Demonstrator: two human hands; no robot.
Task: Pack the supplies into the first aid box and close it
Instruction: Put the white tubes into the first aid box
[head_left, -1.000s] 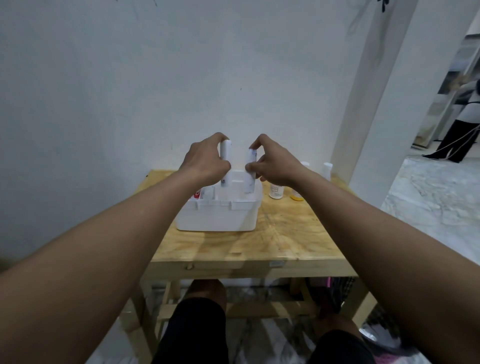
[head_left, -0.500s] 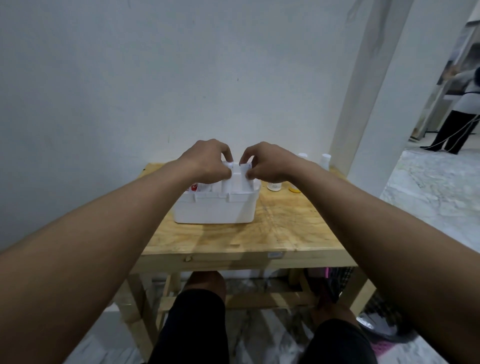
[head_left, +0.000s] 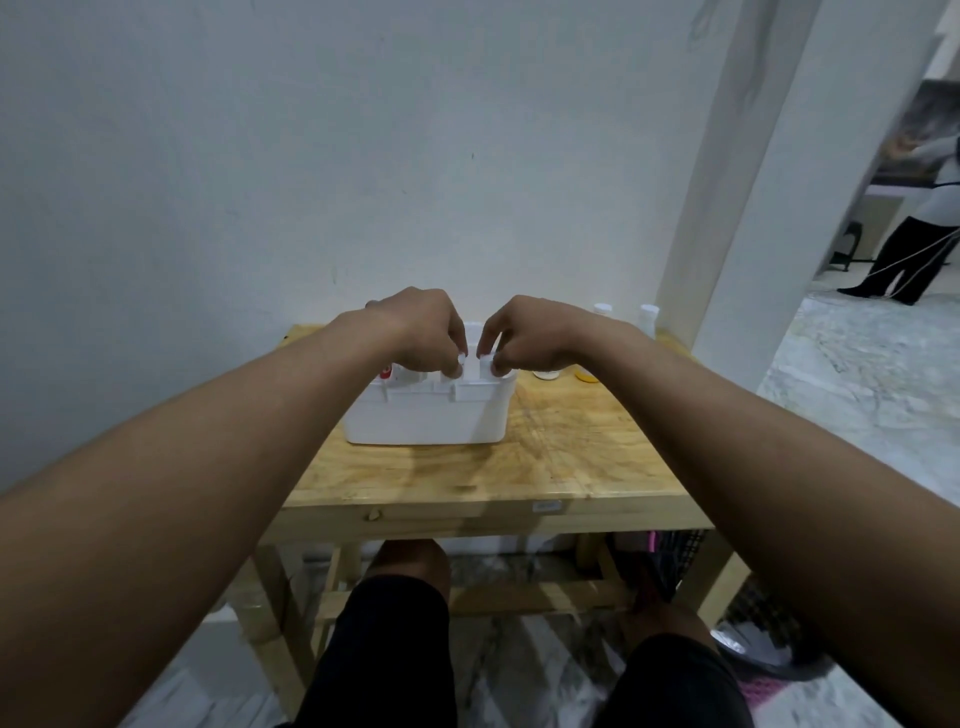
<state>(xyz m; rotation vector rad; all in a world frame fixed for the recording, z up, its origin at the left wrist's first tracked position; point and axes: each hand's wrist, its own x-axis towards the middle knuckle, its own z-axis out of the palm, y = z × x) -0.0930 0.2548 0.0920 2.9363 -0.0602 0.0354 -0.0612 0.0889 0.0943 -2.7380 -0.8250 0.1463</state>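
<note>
— Where was the first aid box (head_left: 426, 415) seen?
— It was set on the bench (head_left: 519, 473), toward the far edge, its top uncovered.
— And the hands?
— A white tube (head_left: 459, 365) was pinched upright by the curled left hand (head_left: 421, 332) at the box's top. A second white tube (head_left: 485, 365) was pinched just beside it by the right hand (head_left: 530, 338).

1. Box (head_left: 426, 421) — white plastic, open-topped, upright on the table (head_left: 545, 457).
2. Left tube (head_left: 451, 370) and right tube (head_left: 485, 365) — white, upright side by side in the box, only the tops showing, pinched by the left hand (head_left: 421, 330) and right hand (head_left: 524, 332).
3. Two white bottles (head_left: 649, 314) stand at the table's back right, apart from the box.
</note>
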